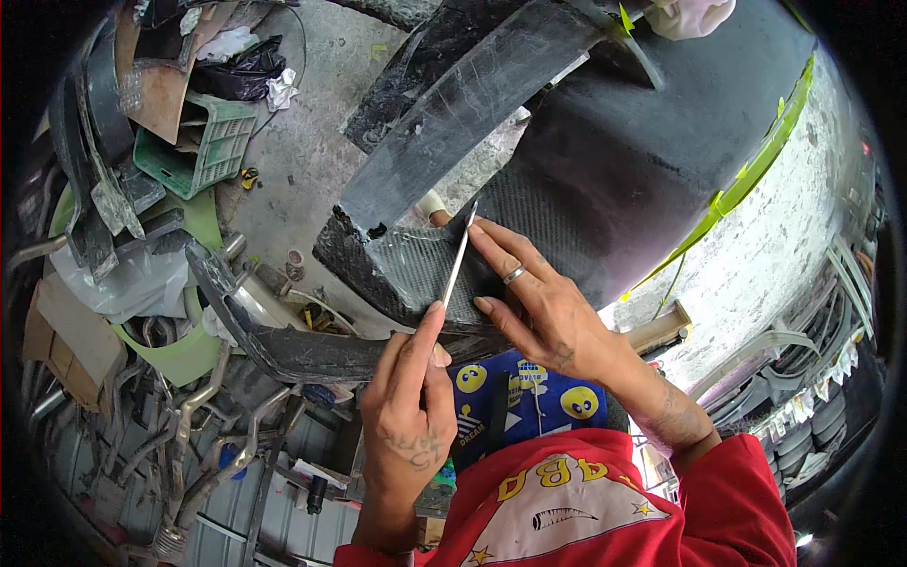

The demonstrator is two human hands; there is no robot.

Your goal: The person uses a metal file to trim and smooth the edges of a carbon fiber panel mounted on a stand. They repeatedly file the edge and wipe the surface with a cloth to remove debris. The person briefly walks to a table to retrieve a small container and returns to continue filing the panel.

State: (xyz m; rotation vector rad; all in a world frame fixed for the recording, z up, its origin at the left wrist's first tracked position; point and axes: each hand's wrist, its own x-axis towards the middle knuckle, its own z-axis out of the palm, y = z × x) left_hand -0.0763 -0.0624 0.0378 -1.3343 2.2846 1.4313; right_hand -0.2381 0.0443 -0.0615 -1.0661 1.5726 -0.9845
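In front of me lies a black bumper-like shell [605, 180] with a woven carbon-fibre surface and a cut-out opening. My left hand [411, 406] is closed around a slim, pointed silver metal tool [459, 256], thumb and index finger along its lower end. The tool slants up across the woven corner, its tip at the edge of the opening. My right hand [548, 302], wearing a ring, rests on the shell with fingers stretched out. Its index fingertip touches or nearly touches the tool near the tip. A pale tubular thing [432, 204] shows through the opening.
A curved black trim piece [302, 354] lies across the near left. Beyond are a green crate [200, 151], a black plastic bag [241, 71] and bent metal pipes [184, 425]. Yellow-green tape [723, 203] edges the shell's right side; a whitish cloth [694, 14] lies on top.
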